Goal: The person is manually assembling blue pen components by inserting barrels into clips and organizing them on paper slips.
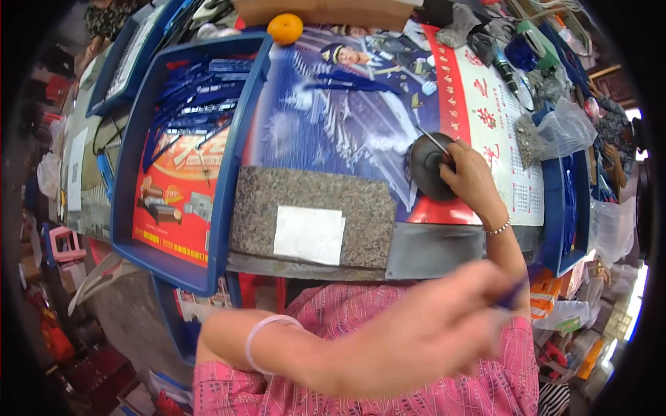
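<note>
My right hand [472, 177], with a beaded bracelet at the wrist, is closed round a thin metal rod-like tool [433, 139]. That tool slants over a dark round dish [429, 170] standing on the poster. Across my lap reaches my left hand [430, 322], a pale bangle on its forearm, blurred by motion. A small dark blue piece [510, 295] shows at its fingertips; its kind is too smeared to tell. Several narrow blue strips [357, 81] lie on the poster, beyond the dish. More long blue strips [201, 93] are heaped in the blue tray [220, 201] at the left.
An orange [285, 29] sits at the far edge by the tray. A stone slab [312, 194] carries white paper [309, 234]; a grey plate [436, 251] lies beside it. Plastic bags [565, 128] and another blue tray [555, 208] crowd the right side. Other people are beyond the table.
</note>
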A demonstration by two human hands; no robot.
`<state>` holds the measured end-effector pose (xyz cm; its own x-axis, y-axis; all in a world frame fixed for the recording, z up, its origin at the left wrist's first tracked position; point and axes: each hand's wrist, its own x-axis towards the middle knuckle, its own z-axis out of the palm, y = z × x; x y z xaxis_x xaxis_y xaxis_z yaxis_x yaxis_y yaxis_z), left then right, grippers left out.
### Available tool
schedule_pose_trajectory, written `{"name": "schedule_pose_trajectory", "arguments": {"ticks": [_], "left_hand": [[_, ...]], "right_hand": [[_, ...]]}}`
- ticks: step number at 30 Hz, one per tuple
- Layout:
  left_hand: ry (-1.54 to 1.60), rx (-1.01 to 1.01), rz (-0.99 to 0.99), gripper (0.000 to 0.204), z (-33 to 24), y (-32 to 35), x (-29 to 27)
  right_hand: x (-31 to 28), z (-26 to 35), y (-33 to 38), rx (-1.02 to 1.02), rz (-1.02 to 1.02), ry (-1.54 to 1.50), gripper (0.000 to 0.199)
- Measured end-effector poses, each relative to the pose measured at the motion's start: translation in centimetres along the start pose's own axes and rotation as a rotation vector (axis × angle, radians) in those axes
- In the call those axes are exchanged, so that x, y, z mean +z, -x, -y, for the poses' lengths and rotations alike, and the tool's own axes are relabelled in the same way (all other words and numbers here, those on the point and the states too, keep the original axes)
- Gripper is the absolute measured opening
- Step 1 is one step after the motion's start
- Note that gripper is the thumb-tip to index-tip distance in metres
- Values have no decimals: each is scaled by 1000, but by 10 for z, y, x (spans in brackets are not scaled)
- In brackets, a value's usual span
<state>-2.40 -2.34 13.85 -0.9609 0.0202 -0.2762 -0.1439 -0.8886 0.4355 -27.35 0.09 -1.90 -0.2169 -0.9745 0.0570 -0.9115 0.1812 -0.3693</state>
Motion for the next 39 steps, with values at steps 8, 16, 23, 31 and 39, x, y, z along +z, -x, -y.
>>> {"name": "schedule_pose_trajectory", "arguments": {"ticks": [8,16,23,31,39], "left_hand": [[-72,145,-399,27,56,24,-93],[-106,148,-464,30,64,20,-98],[-118,176,-372,31,61,9,-91],[-105,175,-364,33,66,7,-91],[-90,158,-361,30,66,7,-88]], "right_hand": [[-29,37,43,390,61,-1542,9],[12,69,74,315,483,-2486,13],[21,74,85,384,468,-2494,13],[22,74,91,332,511,-2539,13],[25,81,92,340,499,-2639,11]]}}
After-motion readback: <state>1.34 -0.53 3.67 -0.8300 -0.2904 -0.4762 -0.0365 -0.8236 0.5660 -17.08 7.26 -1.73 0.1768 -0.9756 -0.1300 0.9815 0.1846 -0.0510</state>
